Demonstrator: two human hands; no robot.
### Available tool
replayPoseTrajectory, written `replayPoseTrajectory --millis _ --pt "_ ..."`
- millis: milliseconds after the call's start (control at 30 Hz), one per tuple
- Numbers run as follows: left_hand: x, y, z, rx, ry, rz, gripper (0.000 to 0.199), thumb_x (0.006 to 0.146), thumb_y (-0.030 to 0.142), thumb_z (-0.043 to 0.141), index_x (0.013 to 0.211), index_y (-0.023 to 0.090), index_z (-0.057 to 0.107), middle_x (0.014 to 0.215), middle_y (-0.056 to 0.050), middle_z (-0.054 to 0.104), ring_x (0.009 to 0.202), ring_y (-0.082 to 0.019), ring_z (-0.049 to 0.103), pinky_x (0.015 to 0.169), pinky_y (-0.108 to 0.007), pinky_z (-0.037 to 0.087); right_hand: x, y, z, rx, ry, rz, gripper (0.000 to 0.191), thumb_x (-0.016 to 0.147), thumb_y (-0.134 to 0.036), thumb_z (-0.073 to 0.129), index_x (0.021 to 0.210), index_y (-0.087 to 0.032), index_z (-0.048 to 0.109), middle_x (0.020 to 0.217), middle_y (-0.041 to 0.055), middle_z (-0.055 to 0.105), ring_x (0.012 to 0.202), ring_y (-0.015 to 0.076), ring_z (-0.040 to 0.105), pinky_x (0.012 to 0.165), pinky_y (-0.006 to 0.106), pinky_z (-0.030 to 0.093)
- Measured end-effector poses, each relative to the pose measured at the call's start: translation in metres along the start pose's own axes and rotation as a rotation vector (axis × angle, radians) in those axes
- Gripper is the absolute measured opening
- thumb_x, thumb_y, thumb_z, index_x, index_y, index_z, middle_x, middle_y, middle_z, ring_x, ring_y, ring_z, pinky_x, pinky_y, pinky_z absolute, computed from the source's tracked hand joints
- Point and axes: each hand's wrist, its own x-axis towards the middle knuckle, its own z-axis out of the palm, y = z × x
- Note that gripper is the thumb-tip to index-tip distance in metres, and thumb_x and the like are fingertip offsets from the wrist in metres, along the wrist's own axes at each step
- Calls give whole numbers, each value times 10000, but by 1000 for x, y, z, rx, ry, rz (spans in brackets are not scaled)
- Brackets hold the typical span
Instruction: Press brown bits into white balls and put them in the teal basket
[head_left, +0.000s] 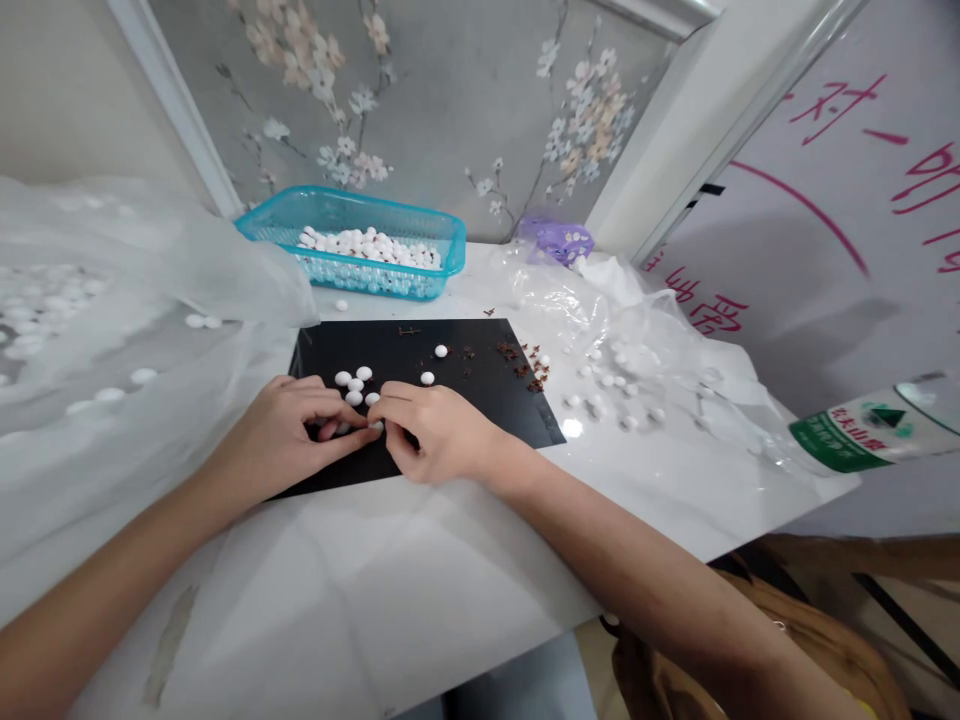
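Observation:
Over the black board, my left hand and my right hand meet fingertip to fingertip. Between them a small white oval piece shows, mostly covered by the fingers. Both hands are closed in a pinch around it. Several like pieces lie just beyond the left fingers, among them a white piece. Another white piece rests behind my right hand. Small brown bits are scattered on the board's right side and past its edge.
A blue plastic basket of white pieces stands behind the board. At left spreads a translucent bag with more pieces. Clear plastic wrapping and a purple packet lie right, near a labelled bottle. The white table's front edge is close.

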Motion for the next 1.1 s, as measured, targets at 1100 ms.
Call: replayPoseTrajectory --millis 1100 --pt "2 3 2 -91 46 -102 232 744 425 603 768 216 701 538 30 498 552 -117 438 552 -257 348 2 29 -12 132 191 224 258 775 -129 395 995 -148 528 913 40 581 755 121 543 674 229 412"
